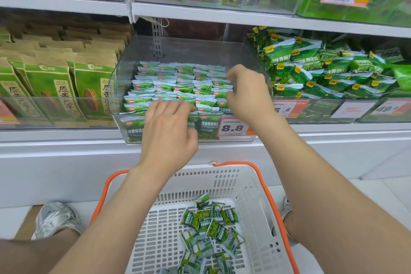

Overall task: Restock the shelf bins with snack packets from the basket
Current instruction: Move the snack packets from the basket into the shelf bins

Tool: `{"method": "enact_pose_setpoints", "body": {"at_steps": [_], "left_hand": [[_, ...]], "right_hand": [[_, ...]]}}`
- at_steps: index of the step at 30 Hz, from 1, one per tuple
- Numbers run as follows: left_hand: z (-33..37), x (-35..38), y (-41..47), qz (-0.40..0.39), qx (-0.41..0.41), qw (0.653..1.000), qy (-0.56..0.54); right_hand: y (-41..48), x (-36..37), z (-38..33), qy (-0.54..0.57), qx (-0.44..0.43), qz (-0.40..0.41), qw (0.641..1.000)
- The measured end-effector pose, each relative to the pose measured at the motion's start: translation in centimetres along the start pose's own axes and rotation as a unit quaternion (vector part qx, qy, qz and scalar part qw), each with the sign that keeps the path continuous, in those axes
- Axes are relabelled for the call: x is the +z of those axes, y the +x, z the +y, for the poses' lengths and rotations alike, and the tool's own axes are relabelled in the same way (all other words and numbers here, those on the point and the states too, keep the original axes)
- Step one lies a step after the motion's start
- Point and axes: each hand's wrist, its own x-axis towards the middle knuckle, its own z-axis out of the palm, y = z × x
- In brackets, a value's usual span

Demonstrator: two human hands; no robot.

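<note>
A clear shelf bin [124, 66] holds neat rows of small green pea packets [178, 82]. My left hand [169, 131] rests over the bin's front rim, fingers curled down onto the front packets. My right hand [246, 91] is inside the bin on the right, its fingers bent against the packets' edges; whether it pinches one is hidden. Below, a white basket [251, 196] with an orange rim holds several loose green packets [209, 227].
Brown-and-green seed bags [55, 91] fill the shelf to the left. A bin of larger green pea bags [322, 69] stands to the right. A price tag [233, 128] reading 8.8 hangs on the bin's front. My shoe [55, 218] is left of the basket.
</note>
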Motion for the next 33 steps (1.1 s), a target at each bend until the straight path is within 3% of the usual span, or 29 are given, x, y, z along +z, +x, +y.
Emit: {"method": "enact_pose_setpoints", "body": {"at_steps": [4,6,8,10,12,15,18,21,23,26,28,33], "left_hand": [[1.2,0.2,-0.8,0.136,0.032,0.984,-0.109],[1.8,0.8,-1.9,0.203,0.062,0.973,-0.092],[2.0,2.2,-3.3,0.203,0.099,0.969,-0.1],[1.6,4.1,-5.1,0.14,0.119,0.975,-0.126],[0.6,6.6,-7.4,0.042,0.091,0.988,-0.119],[-0.5,9.8,-11.1,-0.16,0.038,0.984,-0.074],[-1.2,12.7,-14.1,-0.398,0.012,0.917,-0.014],[-1.9,15.7,-17.9,-0.597,-0.013,0.802,0.017],[-2.1,17.2,-20.6,-0.69,-0.025,0.723,0.022],[-2.7,18.5,-23.8,-0.76,-0.032,0.647,0.053],[-3.3,18.9,-25.2,-0.775,-0.026,0.628,0.067],[-4.3,19.3,-26.0,-0.766,-0.046,0.64,0.035]], "right_hand": [[-4.9,0.6,-0.7,0.109,-0.107,0.196,0.969],[-7.8,1.5,-0.9,0.14,-0.154,0.246,0.947],[-10.7,2.9,-0.6,0.139,-0.186,0.249,0.94],[-13.3,5.2,0.4,0.13,-0.184,0.203,0.953],[-15.7,7.5,1.9,0.104,-0.142,0.105,0.979],[-18.4,10.4,4.3,0.024,-0.078,-0.159,0.984],[-20.4,12.8,5.9,-0.033,-0.039,-0.402,0.914],[-22.6,15.1,6.9,-0.072,0.006,-0.561,0.825],[-23.8,16.4,7.5,-0.09,0.016,-0.599,0.795],[-24.6,17.3,7.8,-0.082,0.01,-0.594,0.8],[-24.7,17.6,7.8,-0.066,0.016,-0.579,0.813],[-24.6,17.8,7.5,-0.055,0.01,-0.567,0.822]]}}
